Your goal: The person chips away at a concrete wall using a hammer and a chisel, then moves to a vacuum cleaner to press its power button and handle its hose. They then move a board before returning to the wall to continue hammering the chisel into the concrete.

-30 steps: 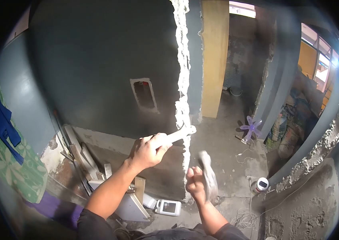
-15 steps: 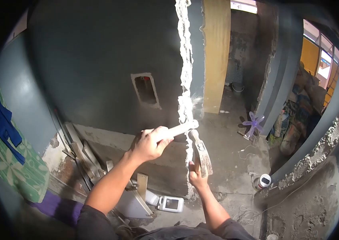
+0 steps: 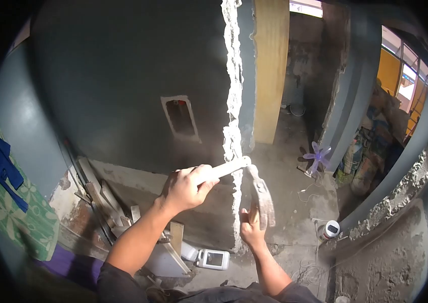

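My left hand point(image 3: 189, 187) is wrapped around a pale, bar-shaped chisel point(image 3: 229, 167), which slants up to the right across the rough broken edge point(image 3: 232, 96) of a dark grey wall. Lower down, my right hand point(image 3: 253, 233) grips a claw hammer point(image 3: 263, 198) by its handle. The worn, dusty metal head stands upright beside the wall edge, just below and right of the chisel's end, with a small gap between them. My fingers hide part of both tools.
A rectangular cutout point(image 3: 180, 118) opens in the wall. Below lie wood boards point(image 3: 176, 236) and a white jug point(image 3: 214, 259). A purple fan blade point(image 3: 317, 157) and a white container point(image 3: 331, 230) are on the right-hand floor, near loose cable. Sacks point(image 3: 370, 146) are piled beyond.
The hammer head has swung slightly right and down, away from the chisel's end. A puff of dust by the wall edge has faded. The view has shifted a little.
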The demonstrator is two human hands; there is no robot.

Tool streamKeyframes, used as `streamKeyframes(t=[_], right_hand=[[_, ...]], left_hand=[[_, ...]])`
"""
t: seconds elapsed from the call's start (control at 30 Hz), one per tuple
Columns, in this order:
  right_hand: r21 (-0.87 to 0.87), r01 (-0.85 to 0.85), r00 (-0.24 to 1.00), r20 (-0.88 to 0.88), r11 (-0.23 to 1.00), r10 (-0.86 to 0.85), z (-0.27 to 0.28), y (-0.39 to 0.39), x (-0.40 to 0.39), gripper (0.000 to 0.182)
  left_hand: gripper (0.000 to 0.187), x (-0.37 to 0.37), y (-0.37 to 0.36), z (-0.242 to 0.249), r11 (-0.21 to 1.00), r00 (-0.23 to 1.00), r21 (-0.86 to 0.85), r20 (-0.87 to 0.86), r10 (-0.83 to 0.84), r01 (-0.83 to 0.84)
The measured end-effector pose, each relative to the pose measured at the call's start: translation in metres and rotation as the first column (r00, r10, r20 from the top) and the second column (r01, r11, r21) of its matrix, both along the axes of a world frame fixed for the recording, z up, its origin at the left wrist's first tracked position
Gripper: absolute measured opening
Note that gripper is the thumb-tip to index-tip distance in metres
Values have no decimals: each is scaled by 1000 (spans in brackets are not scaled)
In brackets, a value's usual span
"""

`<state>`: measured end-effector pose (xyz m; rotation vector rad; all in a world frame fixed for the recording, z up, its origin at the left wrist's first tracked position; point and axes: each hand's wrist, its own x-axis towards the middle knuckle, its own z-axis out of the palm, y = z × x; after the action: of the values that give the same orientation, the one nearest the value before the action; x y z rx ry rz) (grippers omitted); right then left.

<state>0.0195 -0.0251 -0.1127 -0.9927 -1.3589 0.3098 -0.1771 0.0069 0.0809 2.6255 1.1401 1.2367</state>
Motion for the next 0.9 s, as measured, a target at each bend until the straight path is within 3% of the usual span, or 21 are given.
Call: streamKeyframes(t=[0.03,0.07,0.1,0.2,0.27,0.33,0.37,0.5,0.67,0.77,0.8,0.87,0.9], right_hand=[[-97,-84,993,-88,992,75,-1,-7,2,5],[-183,-172,974,-181,968,138,-1,-13,4,15],[-154,-225,944,-277,962,176,7,-21,2,32],[-154,-360,815,-532,920,229,-32,-29,-3,28],[-169,-323,814,-551,931,183,-37,-38,-1,28],[-181,-293,817,-558,939,148,-41,-39,5,30],[-171,-293,816,-557,941,153,-44,-40,10,31],[-203,-263,843,-525,943,122,-34,-47,20,33],[-227,-250,838,-537,941,93,-43,-57,22,35],[-276,-211,882,-468,938,60,-38,-67,29,34],[-283,-212,877,-478,935,54,-37,-70,33,34],[-285,-189,906,-419,940,55,-38,-75,41,34],[-262,-197,911,-406,945,78,-39,-77,48,32]], left_hand=[[16,6,-10,8,995,991,17,-91,99,-98],[16,12,-19,15,981,964,46,-179,195,-190],[16,18,-22,22,972,953,104,-200,227,-209],[18,28,-30,43,970,917,159,-328,229,-185],[23,27,-44,46,977,965,197,-229,129,-84],[25,26,-65,51,976,985,208,-140,97,-66],[24,21,-66,48,985,977,141,-177,122,-97],[20,7,-43,10,988,999,149,8,50,-50],[12,26,-20,-6,994,995,75,62,76,-80],[20,46,-15,-26,983,977,44,131,170,-177],[20,49,-22,-25,984,978,36,119,169,-175],[18,54,-42,-21,993,990,-104,-119,-71,58],[19,58,-49,-27,990,993,-117,-81,-86,77]])
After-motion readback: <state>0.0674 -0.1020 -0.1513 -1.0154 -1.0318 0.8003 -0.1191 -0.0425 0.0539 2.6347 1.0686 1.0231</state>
